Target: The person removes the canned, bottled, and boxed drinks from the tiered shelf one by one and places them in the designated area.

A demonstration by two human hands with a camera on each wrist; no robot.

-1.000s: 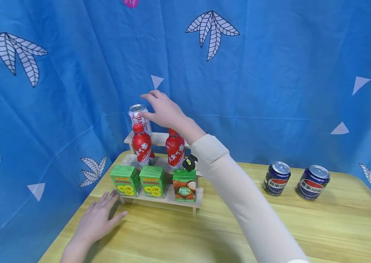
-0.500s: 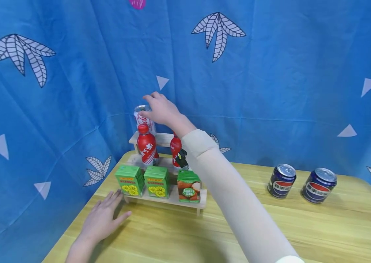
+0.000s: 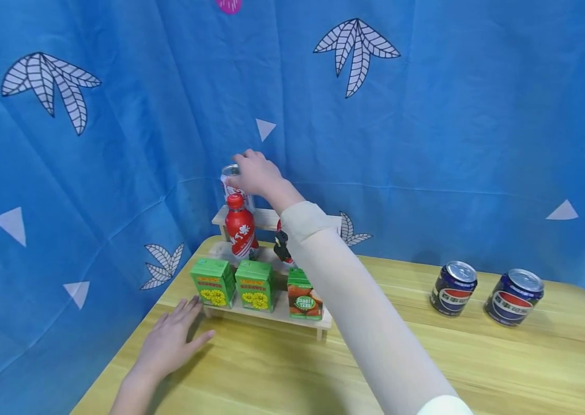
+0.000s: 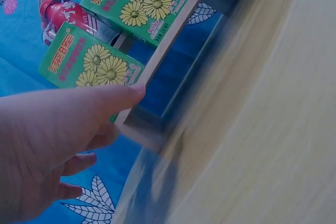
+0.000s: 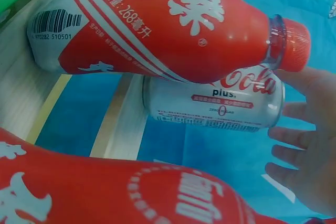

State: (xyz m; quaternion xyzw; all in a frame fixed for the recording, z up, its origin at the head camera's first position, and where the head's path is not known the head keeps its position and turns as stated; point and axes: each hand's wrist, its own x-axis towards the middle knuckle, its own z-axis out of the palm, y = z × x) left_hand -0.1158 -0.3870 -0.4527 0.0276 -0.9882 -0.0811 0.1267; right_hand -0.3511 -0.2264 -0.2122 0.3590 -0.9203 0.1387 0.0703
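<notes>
My right hand (image 3: 257,173) reaches over the back tier of the wooden shelf (image 3: 282,314), its fingers at the upper part of a white-and-red cola can (image 3: 231,183). In the right wrist view the fingers (image 5: 289,137) are spread at the top end of the can (image 5: 210,103), not wrapped round it. A red bottle (image 3: 240,230) stands in front of the can. My left hand (image 3: 168,340) lies low at the shelf's left end, fingers fairly straight, beside a green drink carton (image 3: 213,283). In the left wrist view its thumb (image 4: 123,95) overlaps the shelf's corner.
A second green carton (image 3: 255,285) and a carton with brown pictures (image 3: 305,295) share the front tier. Another red bottle (image 3: 279,226) is mostly hidden behind my right arm. Two dark blue cans (image 3: 454,288) (image 3: 514,297) stand on the table's right. Blue cloth (image 3: 427,144) hangs behind.
My right hand has lowered toward the cola can, its fingers now covering more of the can's top. The head view has shifted, moving the scene rightward. The left hand keeps its place by the shelf.
</notes>
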